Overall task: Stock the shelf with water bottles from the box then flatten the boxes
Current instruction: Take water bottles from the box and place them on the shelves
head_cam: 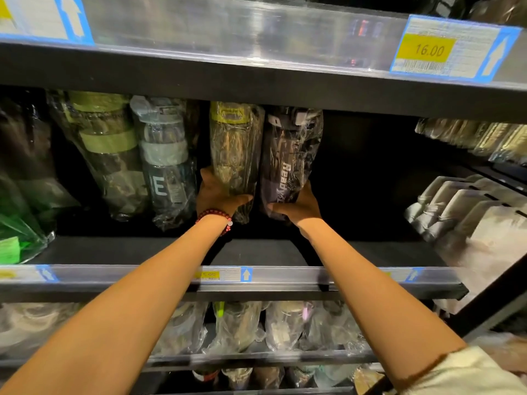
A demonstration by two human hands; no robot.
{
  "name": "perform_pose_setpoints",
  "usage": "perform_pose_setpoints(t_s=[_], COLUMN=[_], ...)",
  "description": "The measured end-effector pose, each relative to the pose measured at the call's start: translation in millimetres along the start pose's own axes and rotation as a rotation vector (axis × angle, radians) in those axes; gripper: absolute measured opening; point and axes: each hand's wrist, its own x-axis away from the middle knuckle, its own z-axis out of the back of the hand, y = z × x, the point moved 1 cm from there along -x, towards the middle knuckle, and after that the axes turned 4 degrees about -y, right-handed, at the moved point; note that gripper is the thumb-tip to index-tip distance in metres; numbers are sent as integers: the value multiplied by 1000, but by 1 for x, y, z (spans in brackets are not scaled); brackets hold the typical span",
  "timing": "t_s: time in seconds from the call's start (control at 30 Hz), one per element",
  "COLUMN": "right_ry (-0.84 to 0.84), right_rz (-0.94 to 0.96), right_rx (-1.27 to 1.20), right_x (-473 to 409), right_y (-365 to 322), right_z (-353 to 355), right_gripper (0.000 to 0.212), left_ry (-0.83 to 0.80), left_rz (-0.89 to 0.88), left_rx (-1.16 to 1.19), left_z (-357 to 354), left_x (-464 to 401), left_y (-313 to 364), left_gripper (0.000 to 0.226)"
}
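Reaching both arms over the front edge of the dark shelf [256, 252]. Left hand [216, 195] gripping the base of a yellow-lidded bottle [233, 155] in clear wrap; right hand [299, 205] gripping a dark bottle [288, 161] just beside it. Standing toward the shelf's left end: more wrapped bottles [165, 163]. Showing above: a price tag [427, 49] reading 16.00.

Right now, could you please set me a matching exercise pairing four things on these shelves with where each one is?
Things:
1. plastic-wrapped yellow-green-lidded bottle
2. plastic-wrapped dark purple bottle
3. red beaded bracelet
4. yellow 16.00 price tag

Places:
A. upper shelf edge, right
B. held by the right hand
C. left wrist
D. held by the left hand

Pairs: 1-D, 2-B, 3-C, 4-A
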Motion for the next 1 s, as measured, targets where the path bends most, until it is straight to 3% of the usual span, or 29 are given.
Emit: perform_pose_setpoints(t_s=[0.17,0.33,0.43,0.47,0.53,0.57,0.63,0.77,0.87,1.0], right_ry=[-19,-103,-98,-77,-26,1,34,-103,-230,-319], right_rz=[-13,10,13,17,30,71,195,518,768,1036], right_rx=[-40,-85,-48,-24,-32,-9,136,197,260,325], right_x=[3,-2,-3,1,20,35,69,126,164,215], right_y=[2,5,9,10,10,8,0,-23,-38,-48], right_z=[0,8,18,21,25,27,22,-17,-55,-114], right_gripper=[89,93,84,79,64,55,44,55,49,43], left_ry=[20,-70,-88,-78,-2,59,196,356,451,476], left_rz=[-2,-17,31,45,26,18,-73,-186,-131,46], left_rx=[9,-73,-116,-86,-158,-240,-378,-519,-745,-867], left_z=[-5,0,12,17,30,37,55,98,130,164], left_x=[-3,-1,10,17,41,57,89,145,188,254], left_y=[-5,-7,-5,-6,-8,-9,-14,-37,-68,-117], left_gripper=[91,96,103,98,59,45,47,74,75,71])
